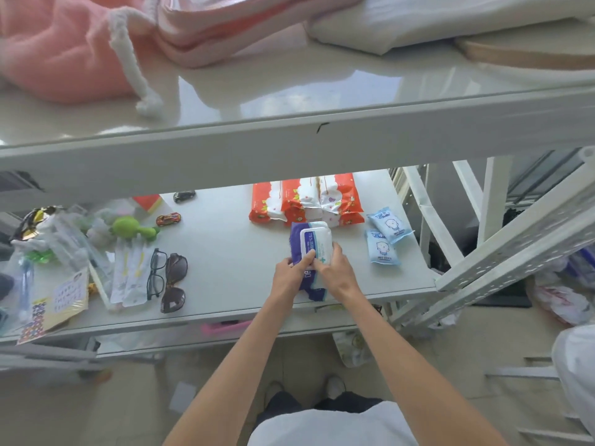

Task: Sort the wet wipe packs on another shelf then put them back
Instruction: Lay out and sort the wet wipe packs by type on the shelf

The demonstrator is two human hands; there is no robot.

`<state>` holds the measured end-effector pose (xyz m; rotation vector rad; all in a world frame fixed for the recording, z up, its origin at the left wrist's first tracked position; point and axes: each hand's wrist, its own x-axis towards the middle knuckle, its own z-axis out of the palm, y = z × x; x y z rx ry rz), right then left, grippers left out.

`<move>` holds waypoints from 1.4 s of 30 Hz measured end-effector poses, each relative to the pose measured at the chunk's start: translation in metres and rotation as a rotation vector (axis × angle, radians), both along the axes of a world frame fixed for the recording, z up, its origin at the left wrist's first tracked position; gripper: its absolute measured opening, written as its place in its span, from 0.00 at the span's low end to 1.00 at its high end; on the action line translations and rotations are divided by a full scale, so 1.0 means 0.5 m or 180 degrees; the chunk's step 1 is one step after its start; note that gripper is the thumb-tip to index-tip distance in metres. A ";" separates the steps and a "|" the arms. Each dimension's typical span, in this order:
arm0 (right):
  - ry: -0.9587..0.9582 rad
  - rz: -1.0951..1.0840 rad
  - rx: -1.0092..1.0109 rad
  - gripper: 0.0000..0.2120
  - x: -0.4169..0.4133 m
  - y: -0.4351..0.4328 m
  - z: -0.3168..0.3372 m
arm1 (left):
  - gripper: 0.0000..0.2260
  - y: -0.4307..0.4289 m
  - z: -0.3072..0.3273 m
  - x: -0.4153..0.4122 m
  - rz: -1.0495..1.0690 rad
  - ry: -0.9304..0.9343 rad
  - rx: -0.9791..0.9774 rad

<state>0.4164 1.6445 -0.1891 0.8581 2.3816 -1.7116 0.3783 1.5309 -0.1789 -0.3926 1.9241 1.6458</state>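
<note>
Head camera looks down onto a pale grey shelf (231, 259), where both hands meet on a purple and white wet wipe pack (311, 243) lying flat near the front edge, right of the middle. The left hand (289, 270) curls its fingers over the pack's left side with the thumb on top, and the right hand (336, 268) grips the right side with bent fingers laid across the white top. Whether this is one pack or two stacked I cannot tell. At 12 o'clock from it, touching or just beside its far end, a row of red and white wipe packs (306, 204) lies side by side. At 2 to 3 o'clock lie two small light-blue wipe packs (388, 225), close together and apart from the hands. Well off at 9 o'clock sit black-framed glasses (157, 273) and brown sunglasses (175, 283), side by side. Farther out at 10 o'clock are a green toy (128, 226) and a small red toy car (168, 218). On the upper shelf (289, 140) a pink cloth (64, 49) is heaped at the left.
</note>
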 end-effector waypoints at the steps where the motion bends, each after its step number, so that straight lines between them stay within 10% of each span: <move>1: -0.0004 0.0115 0.0065 0.28 -0.009 -0.027 0.004 | 0.19 -0.027 0.001 -0.005 0.0089 0.0070 -0.0009; 10: -0.0348 0.1065 0.1011 0.28 -0.039 -0.177 -0.013 | 0.18 -0.281 -0.006 -0.068 0.0619 0.0188 -0.0283; 21: -0.0145 0.1147 0.1260 0.29 -0.074 -0.234 -0.025 | 0.41 -0.280 -0.017 -0.073 -0.0321 0.0877 -0.2557; 28: -0.0682 -0.1083 0.2386 0.20 -0.002 0.057 -0.023 | 0.42 -0.237 -0.055 -0.035 -0.1185 0.1652 -0.3176; 42: -0.0384 -0.0475 0.2909 0.10 0.054 0.121 -0.074 | 0.34 -0.248 -0.095 -0.057 -0.1436 0.2459 -0.3295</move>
